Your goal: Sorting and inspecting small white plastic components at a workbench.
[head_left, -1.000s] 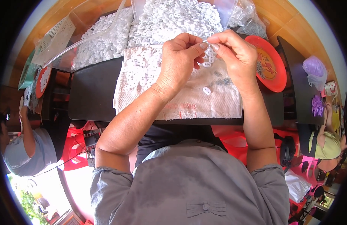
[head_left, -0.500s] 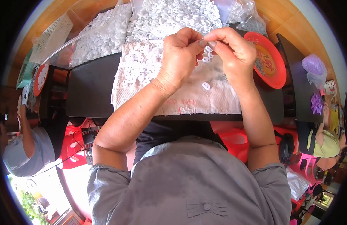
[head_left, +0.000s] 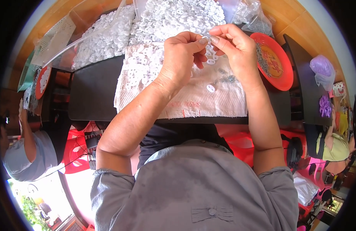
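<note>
Both hands meet above the cloth, fingertips almost touching. My left hand (head_left: 180,56) is closed in a pinch, with a bit of a small white plastic piece (head_left: 205,37) showing at thumb and forefinger. Pinched too, my right hand (head_left: 237,46) has something tiny at its fingertips, too small to make out. Below them, a pale towel (head_left: 209,106) carries a pile of white oval two-holed pieces (head_left: 145,63) on its left. One single white oval piece (head_left: 210,88) lies apart, near a small cluster of thin grey metal bits (head_left: 229,79).
Beyond the towel, a clear bin (head_left: 228,11) and a clear bag (head_left: 104,38) are heaped with white pieces. A red plate (head_left: 284,77) with grey metal bits sits at right, by a plastic bag (head_left: 259,19). Other people sit at both sides.
My hands have drawn slightly apart at the fingertips, the left shifting a little left. More of the grey metal bits on the towel now shows beside my right wrist.
</note>
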Action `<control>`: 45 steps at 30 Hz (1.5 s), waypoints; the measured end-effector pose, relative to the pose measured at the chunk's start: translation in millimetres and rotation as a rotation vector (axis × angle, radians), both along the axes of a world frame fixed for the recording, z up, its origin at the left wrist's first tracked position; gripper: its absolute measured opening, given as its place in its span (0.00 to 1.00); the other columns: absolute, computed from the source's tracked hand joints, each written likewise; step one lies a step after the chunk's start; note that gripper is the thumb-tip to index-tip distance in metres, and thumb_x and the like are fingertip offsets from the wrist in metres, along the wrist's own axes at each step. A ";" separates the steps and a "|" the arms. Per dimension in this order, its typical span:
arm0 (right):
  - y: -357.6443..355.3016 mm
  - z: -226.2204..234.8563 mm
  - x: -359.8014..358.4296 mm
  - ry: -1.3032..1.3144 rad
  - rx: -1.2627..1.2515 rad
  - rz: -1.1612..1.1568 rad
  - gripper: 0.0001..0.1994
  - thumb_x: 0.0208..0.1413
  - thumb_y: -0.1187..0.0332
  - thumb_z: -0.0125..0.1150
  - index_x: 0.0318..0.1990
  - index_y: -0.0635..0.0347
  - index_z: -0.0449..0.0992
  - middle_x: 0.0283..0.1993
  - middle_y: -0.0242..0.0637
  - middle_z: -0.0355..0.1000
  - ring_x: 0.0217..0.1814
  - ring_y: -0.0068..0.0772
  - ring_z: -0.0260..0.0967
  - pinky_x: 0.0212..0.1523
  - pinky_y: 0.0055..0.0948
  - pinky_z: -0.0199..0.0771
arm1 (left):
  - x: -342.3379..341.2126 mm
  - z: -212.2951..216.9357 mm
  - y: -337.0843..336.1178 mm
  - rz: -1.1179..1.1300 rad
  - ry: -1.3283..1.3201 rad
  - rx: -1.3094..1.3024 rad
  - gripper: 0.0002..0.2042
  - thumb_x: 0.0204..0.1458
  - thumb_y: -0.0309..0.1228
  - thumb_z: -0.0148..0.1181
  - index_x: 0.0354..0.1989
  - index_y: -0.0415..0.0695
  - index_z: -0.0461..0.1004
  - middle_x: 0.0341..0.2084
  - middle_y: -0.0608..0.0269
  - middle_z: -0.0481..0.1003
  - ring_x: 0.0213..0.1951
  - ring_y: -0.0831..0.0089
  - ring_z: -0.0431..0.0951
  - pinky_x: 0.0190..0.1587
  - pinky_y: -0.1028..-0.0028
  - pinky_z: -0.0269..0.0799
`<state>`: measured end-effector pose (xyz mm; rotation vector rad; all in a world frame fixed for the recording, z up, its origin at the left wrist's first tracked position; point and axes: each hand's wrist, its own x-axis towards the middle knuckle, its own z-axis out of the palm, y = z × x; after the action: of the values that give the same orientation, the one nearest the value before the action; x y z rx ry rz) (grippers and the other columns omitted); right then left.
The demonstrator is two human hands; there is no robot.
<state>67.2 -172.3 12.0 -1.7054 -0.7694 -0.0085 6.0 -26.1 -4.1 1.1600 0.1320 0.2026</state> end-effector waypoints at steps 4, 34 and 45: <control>-0.1 -0.1 0.7 0.031 -0.052 -0.002 0.05 0.60 0.71 0.57 0.40 0.62 0.75 0.33 0.28 0.74 0.34 0.15 0.69 0.34 0.18 0.71 | -0.8 1.5 0.5 0.007 0.015 0.005 0.06 0.56 0.25 0.57 0.33 0.34 0.74 0.22 0.61 0.73 0.22 0.73 0.73 0.24 0.76 0.67; 2.4 -2.9 0.6 -0.065 -0.050 -0.087 0.05 0.59 0.70 0.59 0.38 0.61 0.76 0.28 0.24 0.70 0.29 0.13 0.63 0.30 0.16 0.62 | 2.3 -1.1 -1.2 0.082 0.038 -0.087 0.03 0.50 0.21 0.60 0.29 0.33 0.74 0.18 0.60 0.73 0.18 0.74 0.72 0.18 0.76 0.64; -4.1 -6.9 3.9 -0.121 -0.156 -0.012 0.04 0.60 0.71 0.56 0.36 0.62 0.73 0.28 0.24 0.68 0.29 0.13 0.62 0.28 0.16 0.61 | -0.3 2.6 3.5 0.011 0.055 0.144 0.06 0.54 0.26 0.59 0.30 0.35 0.75 0.21 0.61 0.74 0.22 0.74 0.73 0.23 0.76 0.67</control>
<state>71.2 -176.4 5.1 -1.8706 -0.8681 -0.0618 5.7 -22.6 -1.5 1.3089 0.1742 0.1926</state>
